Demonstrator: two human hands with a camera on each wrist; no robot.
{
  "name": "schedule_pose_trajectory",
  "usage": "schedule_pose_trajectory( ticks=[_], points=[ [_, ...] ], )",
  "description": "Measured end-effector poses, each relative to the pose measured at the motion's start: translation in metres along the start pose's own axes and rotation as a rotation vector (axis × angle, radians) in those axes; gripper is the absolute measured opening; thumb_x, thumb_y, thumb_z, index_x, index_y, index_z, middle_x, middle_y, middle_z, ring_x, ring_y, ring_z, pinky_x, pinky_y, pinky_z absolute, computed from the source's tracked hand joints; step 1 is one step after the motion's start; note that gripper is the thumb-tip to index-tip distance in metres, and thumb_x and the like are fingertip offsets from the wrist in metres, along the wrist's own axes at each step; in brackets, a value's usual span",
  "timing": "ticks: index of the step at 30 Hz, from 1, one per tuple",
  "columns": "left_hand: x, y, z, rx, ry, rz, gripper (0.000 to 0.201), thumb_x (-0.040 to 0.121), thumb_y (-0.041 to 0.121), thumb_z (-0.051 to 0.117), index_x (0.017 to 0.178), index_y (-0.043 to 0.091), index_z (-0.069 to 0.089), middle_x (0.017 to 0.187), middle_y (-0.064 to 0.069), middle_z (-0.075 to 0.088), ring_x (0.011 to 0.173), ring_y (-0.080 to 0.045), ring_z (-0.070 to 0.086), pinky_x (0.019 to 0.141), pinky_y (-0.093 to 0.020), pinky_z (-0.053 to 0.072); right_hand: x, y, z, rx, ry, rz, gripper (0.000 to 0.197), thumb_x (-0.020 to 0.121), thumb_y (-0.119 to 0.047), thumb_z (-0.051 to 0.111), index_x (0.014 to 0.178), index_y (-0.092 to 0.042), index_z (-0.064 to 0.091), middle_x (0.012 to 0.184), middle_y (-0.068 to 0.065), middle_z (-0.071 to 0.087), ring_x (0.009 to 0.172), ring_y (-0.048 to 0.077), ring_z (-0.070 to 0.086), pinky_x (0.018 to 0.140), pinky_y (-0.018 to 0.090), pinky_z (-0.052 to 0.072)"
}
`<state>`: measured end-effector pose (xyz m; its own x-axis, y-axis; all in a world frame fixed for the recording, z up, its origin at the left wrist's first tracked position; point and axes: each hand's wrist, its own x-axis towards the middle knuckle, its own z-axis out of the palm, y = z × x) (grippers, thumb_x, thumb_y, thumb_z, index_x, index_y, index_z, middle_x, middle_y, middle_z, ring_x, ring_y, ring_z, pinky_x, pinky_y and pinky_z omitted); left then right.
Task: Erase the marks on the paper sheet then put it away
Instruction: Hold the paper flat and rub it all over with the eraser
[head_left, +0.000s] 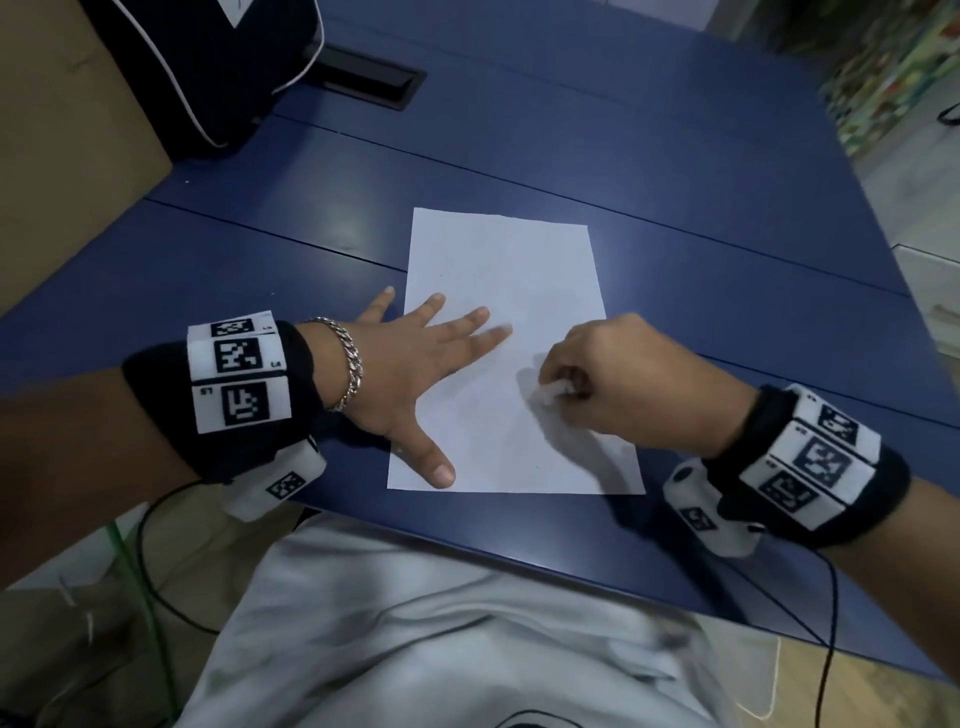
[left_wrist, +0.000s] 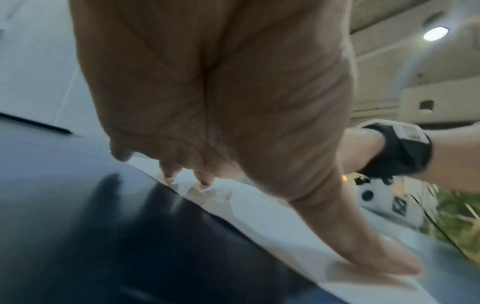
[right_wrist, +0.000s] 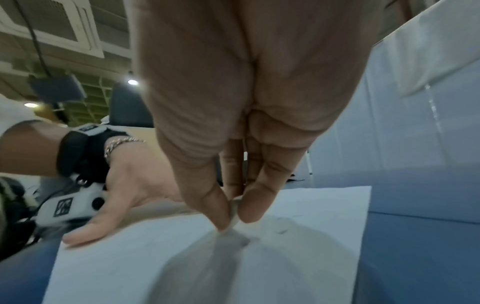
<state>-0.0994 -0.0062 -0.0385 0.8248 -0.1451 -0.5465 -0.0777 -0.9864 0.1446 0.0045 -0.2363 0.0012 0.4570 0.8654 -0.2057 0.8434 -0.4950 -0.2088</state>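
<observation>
A white paper sheet (head_left: 509, 291) lies flat on the blue table (head_left: 260, 270), near its front edge. My left hand (head_left: 415, 364) lies spread flat on the sheet's left side, fingers straight and thumb near the bottom corner. My right hand (head_left: 556, 387) pinches a small white eraser (head_left: 551, 391) between thumb and fingers and holds it down on the sheet's right half. In the right wrist view the eraser (right_wrist: 233, 214) touches the paper (right_wrist: 298, 267) beside faint grey marks (right_wrist: 281, 231). The left wrist view shows my left hand (left_wrist: 233, 164) with fingertips on the paper (left_wrist: 272, 226).
A dark bag (head_left: 208, 67) stands at the table's back left, beside a black cable slot (head_left: 363, 75). A brown cardboard panel (head_left: 57, 156) runs along the left edge. Wrist-camera cables (head_left: 156, 561) hang below the front edge. My pale shirt (head_left: 415, 623) is at the bottom.
</observation>
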Motion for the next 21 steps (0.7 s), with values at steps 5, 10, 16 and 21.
schedule_pose_trajectory(
  ticks=[5, 10, 16, 21],
  points=[
    [-0.022, -0.034, -0.016, -0.136, 0.095, -0.031, 0.155, 0.056, 0.092, 0.073, 0.157, 0.039, -0.032, 0.168, 0.015, -0.03, 0.156, -0.016, -0.028, 0.127, -0.055, -0.011, -0.03, 0.002, 0.004, 0.069, 0.057, 0.009, 0.018, 0.085, -0.021, 0.072, 0.102, -0.024, 0.077, 0.09, -0.011, 0.067, 0.076, 0.006, 0.058, 0.075, 0.022, 0.05],
    [-0.028, -0.047, -0.01, -0.122, 0.026, -0.047, 0.138, 0.07, 0.087, 0.068, 0.162, 0.038, -0.022, 0.171, 0.014, -0.025, 0.156, -0.015, -0.025, 0.128, -0.054, -0.01, -0.048, -0.003, 0.024, 0.12, 0.032, 0.006, 0.007, 0.087, -0.022, 0.067, 0.091, -0.027, 0.07, 0.087, -0.013, 0.061, 0.074, 0.007, 0.059, 0.072, 0.03, 0.055],
    [-0.027, -0.042, -0.008, -0.089, 0.075, -0.053, 0.121, 0.075, 0.089, 0.057, 0.163, 0.044, -0.012, 0.174, 0.009, -0.009, 0.16, -0.013, -0.013, 0.129, -0.049, -0.008, -0.046, 0.018, 0.014, 0.059, 0.037, 0.105, 0.006, 0.086, -0.023, 0.068, 0.088, -0.028, 0.07, 0.084, -0.014, 0.06, 0.077, 0.007, 0.059, 0.072, 0.032, 0.055],
    [-0.021, -0.013, -0.003, -0.103, 0.136, -0.044, 0.118, 0.077, 0.086, 0.059, 0.166, 0.04, -0.004, 0.174, -0.003, -0.003, 0.159, -0.017, -0.001, 0.13, -0.043, 0.004, -0.033, 0.024, 0.001, -0.007, 0.005, 0.186, 0.011, 0.086, -0.021, 0.062, 0.092, -0.026, 0.07, 0.088, -0.011, 0.062, 0.082, 0.016, 0.06, 0.073, 0.034, 0.055]
  ],
)
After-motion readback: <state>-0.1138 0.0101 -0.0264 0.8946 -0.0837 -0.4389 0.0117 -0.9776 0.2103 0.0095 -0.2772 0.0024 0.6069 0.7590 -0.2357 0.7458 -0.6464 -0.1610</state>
